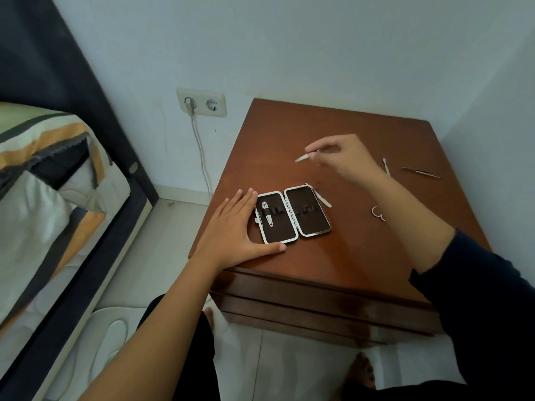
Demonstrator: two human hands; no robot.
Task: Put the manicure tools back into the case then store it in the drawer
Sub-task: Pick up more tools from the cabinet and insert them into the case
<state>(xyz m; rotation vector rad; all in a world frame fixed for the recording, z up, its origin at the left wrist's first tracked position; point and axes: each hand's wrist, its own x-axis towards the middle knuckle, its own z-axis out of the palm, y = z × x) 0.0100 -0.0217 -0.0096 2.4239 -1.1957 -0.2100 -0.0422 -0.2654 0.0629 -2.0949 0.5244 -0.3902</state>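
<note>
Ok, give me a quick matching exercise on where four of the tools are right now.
Things:
1. nail clipper
2. tweezers
3. thin metal tool
4. scissors

Places:
A. pinched in the right hand
B. strapped in the left half of the open case
C. on the nightstand near its right edge
D. partly hidden behind the right forearm

Pairs: 1-B, 2-C, 3-A, 4-D

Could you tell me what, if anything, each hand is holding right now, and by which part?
The right hand pinches a slim metal tool by its rear end. The left hand holds nothing; it rests flat against the open case.
</note>
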